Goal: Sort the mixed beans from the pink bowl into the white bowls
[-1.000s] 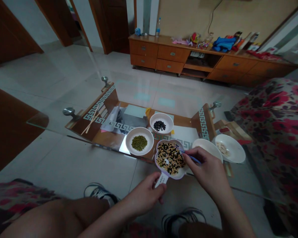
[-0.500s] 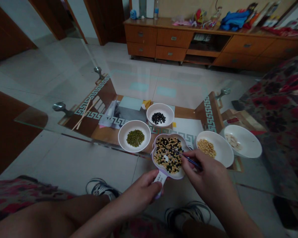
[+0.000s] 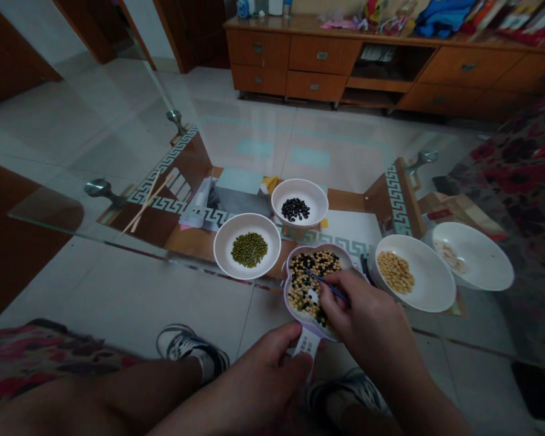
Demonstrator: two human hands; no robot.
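Observation:
My left hand (image 3: 277, 363) is closed round the labelled handle of a lilac-rimmed, flower-shaped dish (image 3: 287, 297). Mixed black, tan and green beans (image 3: 313, 281) fill it, with a small white patch among them. In my right hand (image 3: 363, 321) a pair of dark blue tweezers (image 3: 315, 276) is pinched, its tips down at the beans on the dish's left side. Whether the tips grip a bean is too small to tell. Left of the dish is a white bowl (image 3: 221, 248) of green beans (image 3: 249, 249); behind it, another bowl (image 3: 318, 192) holds black beans (image 3: 295, 209).
At the right stand a bowl (image 3: 431, 272) of tan beans (image 3: 396, 272) and a bowl (image 3: 485, 257) with pale pieces. Chopsticks (image 3: 145, 206) lie at the left on the glass table (image 3: 236, 142). A wooden drawer cabinet (image 3: 318, 60) stands beyond.
The tweezer tips have shifted left and slightly up over the beans. The view has moved a little closer, and the dish sits slightly farther right in it.

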